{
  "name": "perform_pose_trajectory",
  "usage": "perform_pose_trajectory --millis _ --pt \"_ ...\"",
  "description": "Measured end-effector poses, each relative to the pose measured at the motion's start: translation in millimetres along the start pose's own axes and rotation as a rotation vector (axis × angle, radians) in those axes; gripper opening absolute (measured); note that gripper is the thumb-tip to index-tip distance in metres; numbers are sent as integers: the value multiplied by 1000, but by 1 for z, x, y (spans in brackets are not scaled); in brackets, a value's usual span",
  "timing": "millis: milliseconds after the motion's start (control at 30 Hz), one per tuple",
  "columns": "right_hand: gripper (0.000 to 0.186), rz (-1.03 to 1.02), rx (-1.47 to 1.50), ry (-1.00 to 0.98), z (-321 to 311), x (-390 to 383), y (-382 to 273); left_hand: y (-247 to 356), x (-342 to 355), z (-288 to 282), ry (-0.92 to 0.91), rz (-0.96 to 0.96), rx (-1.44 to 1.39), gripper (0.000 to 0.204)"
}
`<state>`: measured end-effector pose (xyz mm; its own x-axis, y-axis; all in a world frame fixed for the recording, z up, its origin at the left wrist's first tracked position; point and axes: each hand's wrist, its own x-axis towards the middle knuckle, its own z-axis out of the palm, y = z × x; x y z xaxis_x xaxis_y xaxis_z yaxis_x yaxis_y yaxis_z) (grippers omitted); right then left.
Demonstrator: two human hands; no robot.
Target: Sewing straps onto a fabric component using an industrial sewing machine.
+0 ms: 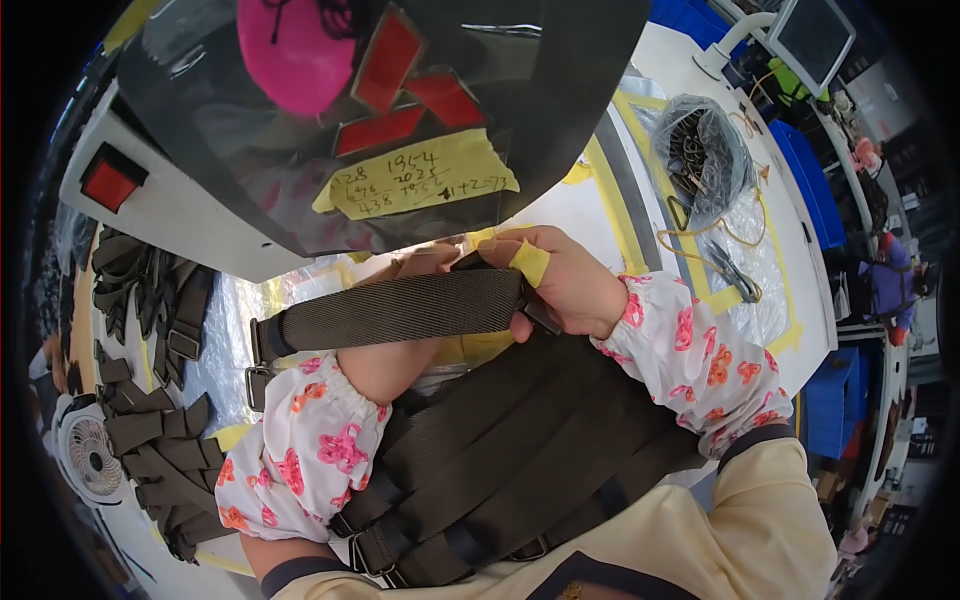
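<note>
A dark olive webbing strap stretches across in front of me, with metal buckle hardware hanging at its left end. My right hand, with yellow tape around a finger, is closed on the strap's right end, where a dark buckle piece shows below the fingers. Behind the strap, my left hand reaches to the same end and its fingers seem closed on it; the strap hides much of that hand. Several more webbing straps lie across my lap. Both hands are just below the dark machine head.
Piles of straps with buckles lie at the left, beside a small white fan. A red switch sits on the machine's pale arm. At the right are a clear bag of metal rings, cord, and blue bins.
</note>
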<state>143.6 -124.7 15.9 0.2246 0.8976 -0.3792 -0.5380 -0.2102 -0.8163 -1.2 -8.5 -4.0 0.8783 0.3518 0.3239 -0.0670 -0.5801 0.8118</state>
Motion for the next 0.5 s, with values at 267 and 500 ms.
perform_pose_trajectory --millis 267,500 --pt "39 -60 82 -68 -3 1 8 -16 -2 -16 -6 62 151 24" --pt "42 -590 -954 193 -14 9 7 -15 7 -16 -189 377 787 27"
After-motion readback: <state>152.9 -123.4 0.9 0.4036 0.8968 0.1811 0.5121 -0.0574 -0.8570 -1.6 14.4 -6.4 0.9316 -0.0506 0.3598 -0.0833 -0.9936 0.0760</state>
